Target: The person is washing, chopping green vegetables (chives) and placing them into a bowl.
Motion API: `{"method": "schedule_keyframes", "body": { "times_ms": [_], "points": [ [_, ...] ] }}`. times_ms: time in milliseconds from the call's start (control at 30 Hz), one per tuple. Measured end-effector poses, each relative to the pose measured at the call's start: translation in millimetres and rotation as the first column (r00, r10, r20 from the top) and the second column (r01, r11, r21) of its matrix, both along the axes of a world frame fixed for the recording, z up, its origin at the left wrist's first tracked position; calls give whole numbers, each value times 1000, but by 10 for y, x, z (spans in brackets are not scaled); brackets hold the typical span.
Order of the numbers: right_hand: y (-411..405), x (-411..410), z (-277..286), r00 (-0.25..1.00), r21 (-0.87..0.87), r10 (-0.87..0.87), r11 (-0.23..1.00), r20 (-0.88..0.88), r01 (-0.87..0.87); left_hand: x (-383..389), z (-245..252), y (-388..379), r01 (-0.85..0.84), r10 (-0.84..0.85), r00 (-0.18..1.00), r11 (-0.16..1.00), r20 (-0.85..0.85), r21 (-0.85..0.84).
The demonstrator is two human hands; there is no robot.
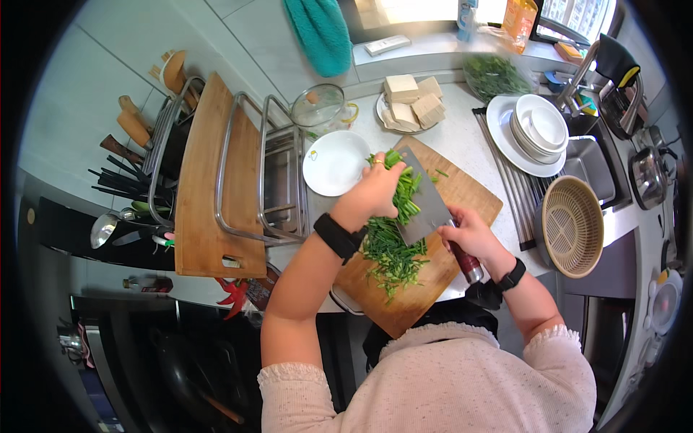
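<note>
My right hand [472,234] grips the dark red handle of a Chinese cleaver [427,200], its broad blade slanting over a wooden cutting board [476,200]. Cut green stalks [407,196] lie along and partly on the blade. Around them curl the fingers and thumb of my left hand [373,189], which wears a ring. A heap of chopped leafy greens [392,254] rests on the board nearer to me. Just left of the stalks is a white plate [333,162], partly covered by my left hand.
Tofu blocks [406,103] fill a plate behind the board. Stacked white dishes [541,130] and a plastic colander [573,227] stand right, beside the sink [590,162]. A metal rack [262,162] holding an upright wooden board [203,216] is at left, near a glass-lidded pot [318,105].
</note>
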State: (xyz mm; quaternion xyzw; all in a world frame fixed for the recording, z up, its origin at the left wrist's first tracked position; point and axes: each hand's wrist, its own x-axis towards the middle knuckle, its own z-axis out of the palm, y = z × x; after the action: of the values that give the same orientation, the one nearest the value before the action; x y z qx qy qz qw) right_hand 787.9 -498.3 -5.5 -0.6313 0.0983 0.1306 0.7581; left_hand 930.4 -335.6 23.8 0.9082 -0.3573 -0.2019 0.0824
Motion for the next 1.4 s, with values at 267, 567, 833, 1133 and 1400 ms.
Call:
{"method": "schedule_keyframes", "body": {
  "times_ms": [267, 567, 833, 1133, 1400],
  "points": [
    [371, 1210, -150, 990, -259, 141, 957, 26, -130, 993, -284, 581, -79, 72, 996, 984, -52, -162],
    [527, 1578, -395, 972, -630, 159, 777, 170, -17, 1236, -966, 825, -234, 235, 972, 938, -25, -258],
    [478, 1497, -246, 943, -724, 281, 686, 176, -70, 1197, -739, 695, -285, 285, 958, 958, 17, -13],
    [621, 1550, -438, 968, -670, 137, 741, 213, 43, 1082, -1090, 591, -246, 444, 846, 816, 296, -523],
    [624, 1525, -500, 944, -702, 125, 700, 305, 134, 912, -1112, 656, -120, 475, 820, 688, 319, -716]
  ]
}}
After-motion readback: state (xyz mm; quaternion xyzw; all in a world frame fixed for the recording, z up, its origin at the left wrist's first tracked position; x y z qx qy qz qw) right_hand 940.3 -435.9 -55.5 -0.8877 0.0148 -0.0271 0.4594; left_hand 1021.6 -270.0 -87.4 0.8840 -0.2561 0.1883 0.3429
